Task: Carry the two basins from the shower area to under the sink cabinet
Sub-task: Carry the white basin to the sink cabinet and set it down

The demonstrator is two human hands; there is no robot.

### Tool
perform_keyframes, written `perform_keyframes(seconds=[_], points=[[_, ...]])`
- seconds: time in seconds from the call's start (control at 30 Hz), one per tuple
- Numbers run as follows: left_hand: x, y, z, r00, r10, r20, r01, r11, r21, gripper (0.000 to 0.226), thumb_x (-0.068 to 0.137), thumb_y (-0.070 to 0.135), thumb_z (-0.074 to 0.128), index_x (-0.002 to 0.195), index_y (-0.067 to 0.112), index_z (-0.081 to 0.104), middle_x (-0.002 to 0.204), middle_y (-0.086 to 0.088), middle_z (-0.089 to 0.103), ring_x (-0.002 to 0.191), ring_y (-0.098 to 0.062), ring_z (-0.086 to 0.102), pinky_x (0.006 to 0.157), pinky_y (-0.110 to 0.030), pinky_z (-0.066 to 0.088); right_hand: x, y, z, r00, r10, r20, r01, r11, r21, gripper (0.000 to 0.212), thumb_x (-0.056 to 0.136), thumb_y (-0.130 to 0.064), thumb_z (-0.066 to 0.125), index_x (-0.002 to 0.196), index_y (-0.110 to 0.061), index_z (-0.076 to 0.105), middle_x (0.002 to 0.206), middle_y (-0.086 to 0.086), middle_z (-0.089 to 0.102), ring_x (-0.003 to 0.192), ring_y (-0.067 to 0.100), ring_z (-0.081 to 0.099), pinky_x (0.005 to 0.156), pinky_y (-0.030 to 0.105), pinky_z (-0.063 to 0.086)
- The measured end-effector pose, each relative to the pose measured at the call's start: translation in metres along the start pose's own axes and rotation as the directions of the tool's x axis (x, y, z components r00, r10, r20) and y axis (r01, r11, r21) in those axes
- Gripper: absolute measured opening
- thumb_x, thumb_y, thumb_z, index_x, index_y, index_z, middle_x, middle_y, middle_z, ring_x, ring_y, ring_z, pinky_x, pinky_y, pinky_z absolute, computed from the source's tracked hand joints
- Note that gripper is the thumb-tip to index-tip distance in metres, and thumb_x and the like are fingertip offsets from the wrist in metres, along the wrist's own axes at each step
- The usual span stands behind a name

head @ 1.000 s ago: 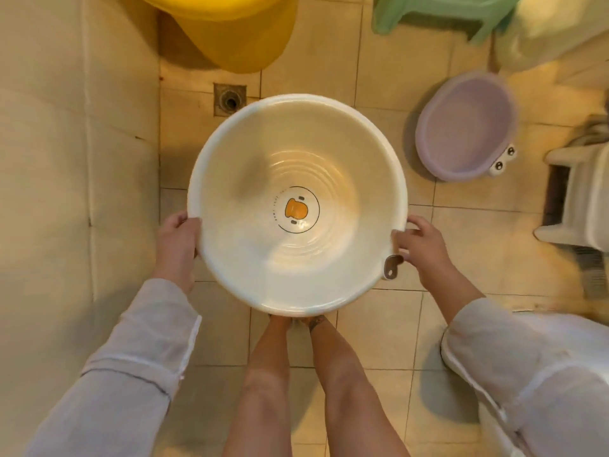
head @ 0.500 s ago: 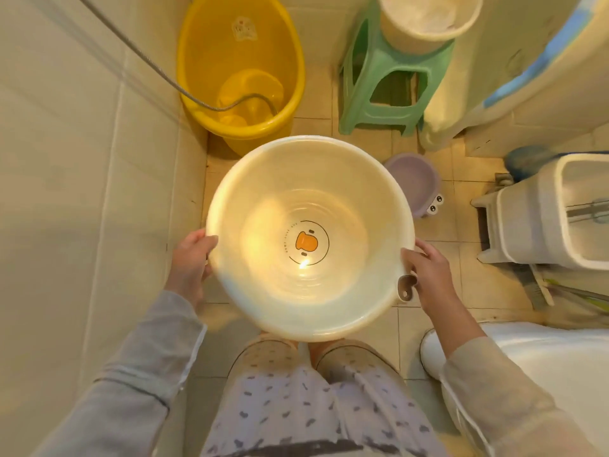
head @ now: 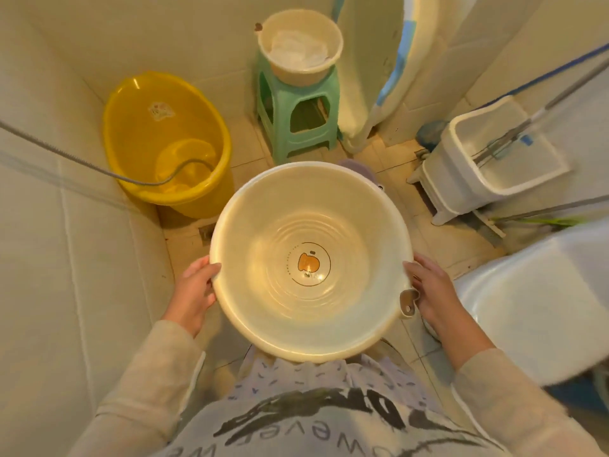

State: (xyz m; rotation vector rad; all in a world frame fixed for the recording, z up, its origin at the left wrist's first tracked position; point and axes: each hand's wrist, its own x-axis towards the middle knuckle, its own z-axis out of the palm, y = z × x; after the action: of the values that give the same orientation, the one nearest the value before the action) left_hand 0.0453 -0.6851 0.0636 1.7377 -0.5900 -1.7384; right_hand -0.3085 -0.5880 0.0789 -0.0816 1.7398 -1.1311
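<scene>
raised higher now, one cream basin (head: 283, 225) gripped by left hand (head: 194, 291) and right hand (head: 431, 291).

Pale beige sleeves (head: 158, 367), grey top (head: 316, 433) (dark lettering), and speckled lilac shorts (head: 296, 377).

We note the purple basin (head: 357, 166) is almost wholly hidden behind the cream basin (head: 309, 262). The floor drain (head: 207, 231) is half covered. The mop handle (head: 566, 90) is cut off at the right edge.

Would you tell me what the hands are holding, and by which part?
Both hands, left and right, hold the cream basin by opposite sides of its rim.
</scene>
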Motion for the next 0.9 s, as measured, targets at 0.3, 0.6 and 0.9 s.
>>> perform_keyframes(seconds=[0.3, 0.6, 0.9], points=[[0.013, 0.025, 0.042, 0.963, -0.011, 0.268, -0.095, 0.920, 0.379, 0.019, 0.083, 0.016, 0.054, 0.097, 0.025, 0.065, 0.078, 0.004, 0.070, 0.068, -0.012, 0.064, 0.063, -0.029, 0.051, -0.082, 0.102, -0.029, 0.948, 0.091, -0.306, 0.052, 0.901, 0.430, 0.036, 0.085, -0.001, 0.056, 0.120, -0.006, 0.061, 0.067, -0.001, 0.070, 0.054, 0.009, 0.062, 0.050, 0.018, 0.049], [-0.024, -0.015, 0.136, 0.791, -0.243, 0.562, -0.276, 0.678, 0.681, 0.014, 0.082, 0.015, 0.052, 0.091, 0.018, 0.062, 0.082, -0.001, 0.061, 0.077, -0.018, 0.054, 0.068, -0.031, 0.047, -0.192, 0.208, -0.073, 0.746, 0.299, -0.595, 0.266, 0.685, 0.678, 0.037, 0.084, -0.001, 0.057, 0.121, -0.008, 0.060, 0.085, 0.009, 0.068, 0.067, 0.019, 0.063, 0.053, 0.022, 0.054], [-0.117, -0.101, 0.228, 0.512, -0.506, 0.694, -0.537, 0.442, 0.718, 0.019, 0.088, 0.018, 0.051, 0.099, 0.020, 0.066, 0.082, 0.004, 0.066, 0.077, -0.015, 0.058, 0.065, -0.028, 0.048, -0.285, 0.313, -0.095, 0.514, 0.529, -0.675, 0.482, 0.473, 0.738, 0.034, 0.087, -0.005, 0.055, 0.121, -0.012, 0.060, 0.093, 0.008, 0.066, 0.081, 0.021, 0.061, 0.068, 0.032, 0.049]])
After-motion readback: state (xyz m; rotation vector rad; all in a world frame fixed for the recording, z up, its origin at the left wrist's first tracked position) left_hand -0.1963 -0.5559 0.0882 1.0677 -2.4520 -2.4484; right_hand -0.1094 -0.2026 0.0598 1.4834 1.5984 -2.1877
